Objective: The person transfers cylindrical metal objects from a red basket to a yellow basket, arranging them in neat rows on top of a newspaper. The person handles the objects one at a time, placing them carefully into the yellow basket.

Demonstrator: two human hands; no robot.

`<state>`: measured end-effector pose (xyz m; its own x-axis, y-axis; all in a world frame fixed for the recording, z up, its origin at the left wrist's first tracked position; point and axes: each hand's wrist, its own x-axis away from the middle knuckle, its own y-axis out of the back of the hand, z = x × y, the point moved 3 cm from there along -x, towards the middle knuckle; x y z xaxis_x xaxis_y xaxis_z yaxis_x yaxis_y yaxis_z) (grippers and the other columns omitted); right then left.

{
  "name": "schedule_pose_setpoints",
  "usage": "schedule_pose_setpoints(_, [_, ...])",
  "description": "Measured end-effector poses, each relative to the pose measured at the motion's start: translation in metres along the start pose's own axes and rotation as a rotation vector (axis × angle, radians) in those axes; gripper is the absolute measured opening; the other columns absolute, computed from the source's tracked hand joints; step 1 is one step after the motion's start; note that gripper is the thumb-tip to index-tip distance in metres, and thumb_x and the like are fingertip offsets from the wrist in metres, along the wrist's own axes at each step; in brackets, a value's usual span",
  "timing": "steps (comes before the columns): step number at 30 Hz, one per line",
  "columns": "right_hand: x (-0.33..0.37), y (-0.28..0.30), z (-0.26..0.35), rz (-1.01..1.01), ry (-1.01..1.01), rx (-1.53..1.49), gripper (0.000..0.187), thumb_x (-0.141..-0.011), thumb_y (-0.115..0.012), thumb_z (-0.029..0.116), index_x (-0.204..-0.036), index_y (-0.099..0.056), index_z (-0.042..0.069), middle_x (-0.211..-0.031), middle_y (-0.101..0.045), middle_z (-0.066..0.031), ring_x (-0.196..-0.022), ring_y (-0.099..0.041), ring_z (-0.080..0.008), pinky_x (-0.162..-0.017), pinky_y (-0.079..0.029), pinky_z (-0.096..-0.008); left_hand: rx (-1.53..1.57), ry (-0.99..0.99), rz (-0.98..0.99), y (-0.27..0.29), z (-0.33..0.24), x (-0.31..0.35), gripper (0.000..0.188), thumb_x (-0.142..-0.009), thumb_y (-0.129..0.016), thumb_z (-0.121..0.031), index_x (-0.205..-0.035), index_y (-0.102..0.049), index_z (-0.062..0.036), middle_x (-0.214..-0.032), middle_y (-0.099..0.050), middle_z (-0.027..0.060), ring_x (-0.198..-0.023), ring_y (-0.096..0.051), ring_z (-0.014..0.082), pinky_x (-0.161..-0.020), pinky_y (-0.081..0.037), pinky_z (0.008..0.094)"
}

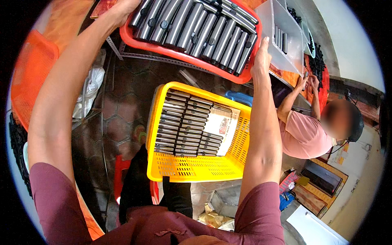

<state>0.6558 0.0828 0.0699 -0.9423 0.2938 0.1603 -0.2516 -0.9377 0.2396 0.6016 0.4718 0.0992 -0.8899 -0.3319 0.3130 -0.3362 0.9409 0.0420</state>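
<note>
A red plastic tray [175, 50] spans the far side of the view, filled with rows of shiny metal tubes with black ends [196, 32]. At its left rim is my left hand [125, 9], closed on the edge and partly cut off by the picture's top. My right hand [261, 61] grips the right rim, thumb up along the side, its fingers mostly hidden. Between my forearms, nearer to me, sits a yellow slotted basket [173, 173]. Stacked inside it are similar tubes [190, 126] in columns, beside a printed paper sheet [222, 122].
A clear plastic bin [286, 53] with some tubes stands right of the tray. Further right a co-worker in a pink shirt [308, 134] handles a small part at an orange-topped table. An orange basket [32, 77] and a white plastic bag [92, 90] lie to the left.
</note>
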Motion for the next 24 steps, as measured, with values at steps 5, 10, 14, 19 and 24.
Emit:
schedule_pose_setpoints(5, [0.041,-0.006,0.004,0.012,0.081,-0.055,0.064,-0.096,-0.049,0.05,-0.125,-0.056,-0.006,-0.122,-0.06,-0.0138,-0.11,-0.055,-0.0203,-0.096,-0.041,-0.0382,0.128,0.08,0.094,0.043,0.057,0.011,0.044,-0.094,-0.058,-0.039,-0.118,-0.062,-0.0021,-0.102,-0.068,0.0088,-0.084,-0.066,0.0153,-0.069,-0.055,0.0306])
schedule_pose_setpoints(10, [0.075,0.013,-0.016,0.125,-0.117,-0.155,0.06,-0.097,-0.047,0.05,-0.113,-0.064,-0.005,-0.099,-0.068,-0.0097,-0.08,-0.065,-0.0171,-0.075,-0.052,-0.0345,0.193,0.038,0.012,0.065,0.081,0.072,0.039,-0.091,-0.064,-0.035,-0.104,-0.063,0.0028,-0.093,-0.067,0.0092,-0.077,-0.065,0.0147,-0.07,-0.055,0.0297])
schedule_pose_setpoints(14, [0.119,0.04,-0.025,0.258,-0.139,-0.159,0.068,-0.097,-0.04,0.056,-0.112,-0.065,-0.006,-0.098,-0.069,-0.0097,-0.082,-0.064,-0.0147,-0.074,-0.05,-0.0303,0.387,0.142,-0.098,0.069,0.09,0.16,0.039,-0.093,-0.061,-0.036,-0.107,-0.062,0.0012,-0.091,-0.066,0.0072,-0.079,-0.063,0.0121,-0.073,-0.053,0.0277])
schedule_pose_setpoints(19, [0.191,0.058,-0.036,0.397,-0.15,-0.15,0.064,-0.1,-0.037,0.053,-0.117,-0.063,-0.003,-0.085,-0.063,-0.0029,-0.068,-0.055,-0.009,-0.06,-0.044,-0.0254,0.156,0.171,-0.382,0.1,0.135,0.287,0.04,-0.097,-0.053,-0.039,-0.108,-0.063,-0.0019,-0.09,-0.061,0.0004,-0.076,-0.054,0.008,-0.071,-0.045,0.023])
schedule_pose_setpoints(24, [0.26,0.101,-0.049,0.558,-0.068,-0.037,0.065,-0.1,-0.037,0.049,-0.125,-0.056,-0.007,-0.102,-0.065,-0.008,-0.086,-0.059,-0.0138,-0.078,-0.047,-0.0285,0.28,0.169,-0.641,0.089,0.163,0.429,0.037,-0.101,-0.047,-0.033,-0.113,-0.062,-0.0014,-0.098,-0.063,-0.0002,-0.084,-0.056,0.0072,-0.077,-0.045,0.0233])
